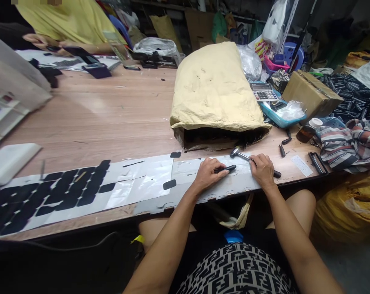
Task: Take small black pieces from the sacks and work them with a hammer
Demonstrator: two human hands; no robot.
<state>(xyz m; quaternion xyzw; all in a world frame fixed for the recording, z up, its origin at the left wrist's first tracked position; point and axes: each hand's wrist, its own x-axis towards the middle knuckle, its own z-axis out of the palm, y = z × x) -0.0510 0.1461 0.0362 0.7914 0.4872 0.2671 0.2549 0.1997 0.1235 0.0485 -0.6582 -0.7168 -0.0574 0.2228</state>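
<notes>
My left hand (208, 173) is closed around a slim black piece (229, 168), whose tip sticks out to the right. The exact kind of this piece does not show. In my right hand (262, 168) is a hammer (241, 154); its metal head points left and its dark handle end comes out below the hand on the right. Both hands rest over a grey-white board (188, 190) along the table's front edge. Just beyond them lies a large yellow sack (214, 90), its dark mouth facing me.
Black flat strips (65, 185) lie on white sheets at left. On the right are a calculator (263, 92), a blue basket (283, 116), a cardboard box (310, 94), a brown bottle (307, 130) and striped cloth (347, 143). Across the table sits a person in yellow (71, 22).
</notes>
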